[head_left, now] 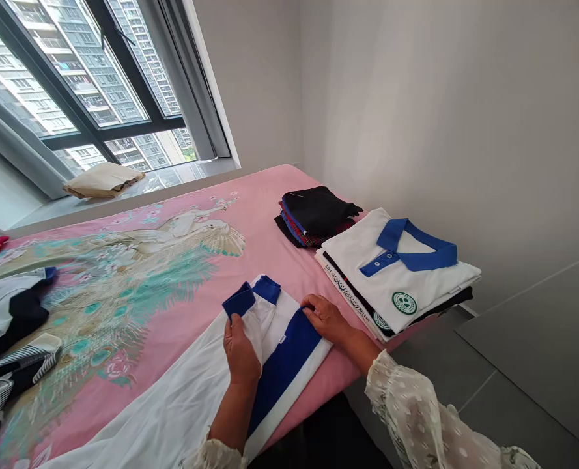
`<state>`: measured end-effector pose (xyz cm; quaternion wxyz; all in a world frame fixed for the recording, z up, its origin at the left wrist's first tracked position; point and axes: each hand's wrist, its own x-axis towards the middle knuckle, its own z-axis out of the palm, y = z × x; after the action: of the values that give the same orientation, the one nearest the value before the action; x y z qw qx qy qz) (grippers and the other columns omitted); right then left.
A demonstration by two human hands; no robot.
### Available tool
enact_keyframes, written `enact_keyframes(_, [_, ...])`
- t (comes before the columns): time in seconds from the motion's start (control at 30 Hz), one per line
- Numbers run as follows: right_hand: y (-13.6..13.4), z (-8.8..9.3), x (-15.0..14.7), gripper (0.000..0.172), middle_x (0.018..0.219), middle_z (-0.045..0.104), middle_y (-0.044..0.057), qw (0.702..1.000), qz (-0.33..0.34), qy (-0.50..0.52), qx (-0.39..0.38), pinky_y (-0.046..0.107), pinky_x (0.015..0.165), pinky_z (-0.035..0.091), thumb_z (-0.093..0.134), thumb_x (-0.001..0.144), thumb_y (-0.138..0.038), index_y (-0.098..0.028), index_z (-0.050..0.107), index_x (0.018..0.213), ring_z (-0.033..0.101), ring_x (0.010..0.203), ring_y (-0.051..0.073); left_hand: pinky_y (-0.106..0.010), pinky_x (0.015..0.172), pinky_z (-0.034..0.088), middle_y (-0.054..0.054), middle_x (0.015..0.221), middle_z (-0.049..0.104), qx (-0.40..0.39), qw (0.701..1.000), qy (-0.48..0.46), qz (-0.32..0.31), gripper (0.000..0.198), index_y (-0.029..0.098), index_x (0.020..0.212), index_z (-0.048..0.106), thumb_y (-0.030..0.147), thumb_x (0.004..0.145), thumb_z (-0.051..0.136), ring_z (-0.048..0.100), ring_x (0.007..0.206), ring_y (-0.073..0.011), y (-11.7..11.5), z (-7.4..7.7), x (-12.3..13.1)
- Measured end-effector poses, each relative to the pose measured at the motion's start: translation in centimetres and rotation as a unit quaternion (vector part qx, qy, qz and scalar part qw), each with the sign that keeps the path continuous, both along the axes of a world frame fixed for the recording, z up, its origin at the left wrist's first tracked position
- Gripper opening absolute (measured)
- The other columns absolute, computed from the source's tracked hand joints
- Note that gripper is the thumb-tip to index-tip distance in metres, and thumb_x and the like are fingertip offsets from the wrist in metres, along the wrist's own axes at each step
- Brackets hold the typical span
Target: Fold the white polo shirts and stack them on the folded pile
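Note:
A long white garment with blue cuffs and a wide blue band (289, 361) lies spread along the near edge of the bed. Its two blue cuffs sit close together at the far end, and a small white tag shows on the band. My left hand (241, 355) grips the white cloth just below the nearer cuff, thumb on top. At the far right edge of the garment, my right hand (325, 318) pinches the end of the blue band between thumb and fingers. Right of that hand is a stack of folded clothes topped by a white polo shirt (357, 251) with a blue collar.
Behind the polo stack rests a smaller pile of dark folded clothes (318, 208). Loose clothes (18, 312) lie at the left of the pink bedsheet (264, 234). A beige folded bundle (104, 179) sits on the windowsill. The wall (416, 117) borders the bed's far right.

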<state>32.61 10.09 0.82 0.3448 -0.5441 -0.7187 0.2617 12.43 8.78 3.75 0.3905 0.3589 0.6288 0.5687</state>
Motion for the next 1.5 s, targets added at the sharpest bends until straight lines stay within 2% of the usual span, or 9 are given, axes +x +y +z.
enact_keyframes(0.17, [1.1, -1.0, -0.8, 0.020, 0.095, 0.066, 0.001, 0.998, -0.014, -0.061, -0.015, 0.023, 0.079, 0.042, 0.040, 0.095, -0.030, -0.024, 0.056, 0.106, 0.061, 0.088, 0.013, -0.029, 0.084, 0.055, -0.005, 0.108, 0.068, 0.010, 0.996, -0.075, 0.041, 0.050, 0.025, 0.124, 0.048, 0.057, 0.086, 0.040, 0.065, 0.101, -0.0185, -1.6, 1.9, 1.1])
enact_keyframes(0.47, [1.8, -1.4, -1.0, 0.026, 0.087, 0.068, 0.004, 0.985, -0.070, -0.143, -0.072, 0.027, 0.068, 0.038, 0.047, 0.090, -0.045, -0.023, 0.060, 0.098, 0.063, 0.082, 0.019, -0.030, 0.095, 0.049, -0.007, 0.121, 0.060, -0.033, 0.993, -0.103, 0.047, 0.049, 0.024, 0.126, 0.043, 0.055, 0.088, 0.039, 0.059, 0.112, -0.0189, -2.4, 2.0, 2.0])
enact_keyframes(0.63, [1.6, -1.5, -1.6, 0.019, 0.091, 0.066, 0.005, 0.985, -0.072, -0.142, -0.063, 0.027, 0.072, 0.037, 0.047, 0.091, -0.037, -0.022, 0.059, 0.093, 0.059, 0.090, 0.019, -0.042, 0.105, 0.039, -0.013, 0.134, 0.052, -0.002, 0.996, 0.068, -0.058, 0.054, 0.021, 0.137, 0.034, 0.051, 0.091, 0.028, 0.050, 0.124, -0.0231, -2.4, 0.4, 2.7])
enact_keyframes(0.77, [1.6, -1.8, -1.4, 0.018, 0.094, 0.067, 0.003, 0.988, -0.077, -0.116, -0.067, 0.024, 0.070, 0.036, 0.046, 0.091, -0.035, -0.022, 0.059, 0.094, 0.059, 0.088, 0.016, -0.059, 0.113, 0.006, -0.018, 0.153, 0.025, -0.005, 0.865, 0.427, -0.262, 0.069, 0.016, 0.139, 0.039, 0.048, 0.080, 0.055, 0.016, 0.143, -0.0332, -2.5, -3.0, 4.0])
enact_keyframes(0.87, [1.6, -1.6, -1.0, 0.021, 0.093, 0.067, 0.002, 0.989, -0.080, -0.092, -0.079, 0.023, 0.069, 0.037, 0.042, 0.093, -0.035, -0.023, 0.059, 0.092, 0.060, 0.084, 0.014, -0.062, 0.112, 0.008, -0.014, 0.155, 0.023, -0.024, 0.799, 0.522, -0.297, 0.064, 0.022, 0.142, 0.036, 0.046, 0.084, 0.051, 0.016, 0.143, -0.0310, -2.2, -4.2, 3.7])
enact_keyframes(1.03, [2.7, -0.5, -1.1, 0.041, 0.078, 0.067, 0.000, 0.986, -0.092, -0.058, -0.130, 0.024, 0.061, 0.036, 0.032, 0.094, -0.049, -0.022, 0.061, 0.082, 0.060, 0.072, 0.014, -0.052, 0.111, 0.025, -0.011, 0.146, 0.042, 0.001, 0.810, 0.551, -0.201, 0.044, 0.020, 0.134, 0.047, 0.031, 0.093, 0.035, 0.031, 0.138, -0.0251, 1.3, -2.4, -0.7])
enact_keyframes(1.2, [3.2, -0.1, -2.4, 0.017, 0.085, 0.068, -0.001, 0.982, -0.097, -0.038, -0.158, 0.024, 0.065, 0.039, 0.057, 0.080, -0.038, -0.022, 0.063, 0.084, 0.061, 0.078, 0.015, -0.043, 0.103, 0.036, -0.010, 0.133, 0.056, -0.023, 0.796, 0.565, -0.215, 0.039, 0.020, 0.125, 0.055, 0.027, 0.092, 0.035, 0.047, 0.125, -0.0236, 6.6, -0.6, -4.0])
enact_keyframes(1.37, [2.8, -0.8, -2.7, 0.019, 0.092, 0.067, 0.000, 0.984, -0.107, -0.010, -0.142, 0.026, 0.071, 0.042, 0.057, 0.078, -0.036, -0.023, 0.062, 0.092, 0.060, 0.084, 0.015, -0.047, 0.102, 0.030, -0.012, 0.123, 0.058, -0.001, 0.795, 0.561, -0.230, 0.046, 0.021, 0.116, 0.058, 0.042, 0.075, 0.062, 0.046, 0.120, -0.0300, 8.9, -0.7, -1.8])
enact_keyframes(1.5, [2.7, -1.1, -2.7, 0.011, 0.091, 0.065, 0.001, 0.990, -0.102, -0.021, -0.097, 0.028, 0.077, 0.042, 0.054, 0.079, -0.027, -0.022, 0.062, 0.085, 0.058, 0.088, 0.017, -0.047, 0.100, 0.030, -0.012, 0.111, 0.059, 0.003, 0.869, 0.456, -0.193, 0.048, 0.019, 0.099, 0.062, 0.031, 0.055, 0.075, 0.046, 0.113, -0.0325, 9.2, -1.9, 0.6])
